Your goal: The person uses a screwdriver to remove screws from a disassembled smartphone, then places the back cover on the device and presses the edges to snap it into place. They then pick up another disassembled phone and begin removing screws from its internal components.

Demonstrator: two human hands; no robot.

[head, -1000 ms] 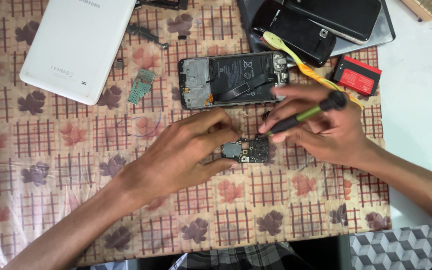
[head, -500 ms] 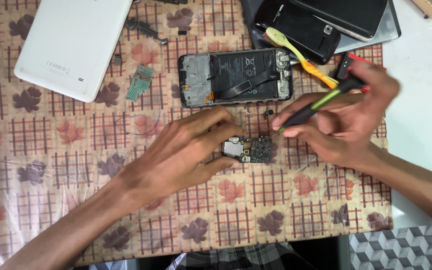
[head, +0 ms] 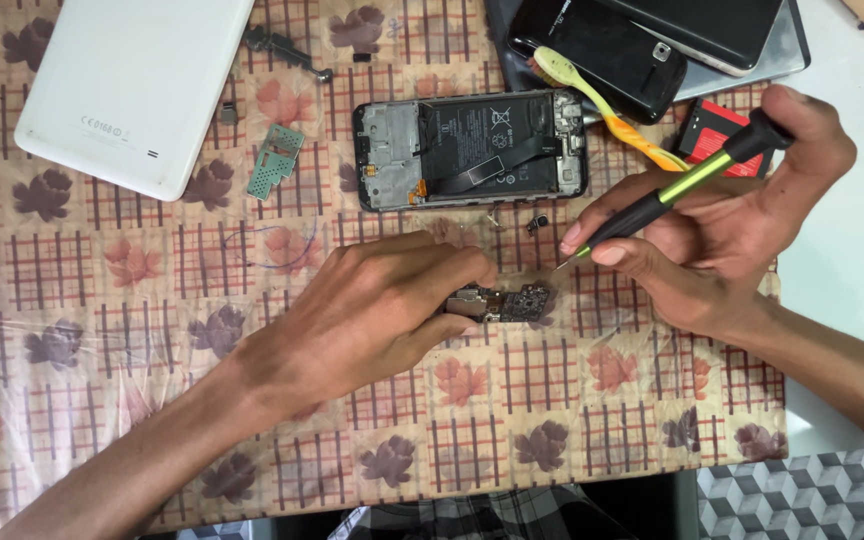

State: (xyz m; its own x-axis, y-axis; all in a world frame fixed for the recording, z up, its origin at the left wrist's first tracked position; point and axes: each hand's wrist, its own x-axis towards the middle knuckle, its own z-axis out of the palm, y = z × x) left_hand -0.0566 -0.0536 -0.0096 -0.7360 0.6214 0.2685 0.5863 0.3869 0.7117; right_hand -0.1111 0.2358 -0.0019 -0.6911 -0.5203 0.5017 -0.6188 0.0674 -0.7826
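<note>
The left hand (head: 372,310) is pinning a small dark circuit board (head: 512,302) to the worktop (head: 552,430), fingers curled on its left end; board's long axis is running left-right. The right hand (head: 732,230), closed round a green-black screwdriver (head: 677,185), is hovering w/ tip just up-right of the board, nearer its free end.

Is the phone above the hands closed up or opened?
Opened: the phone lies back cover off, battery, flex cable and frame exposed, flat on the patterned cloth.
</note>
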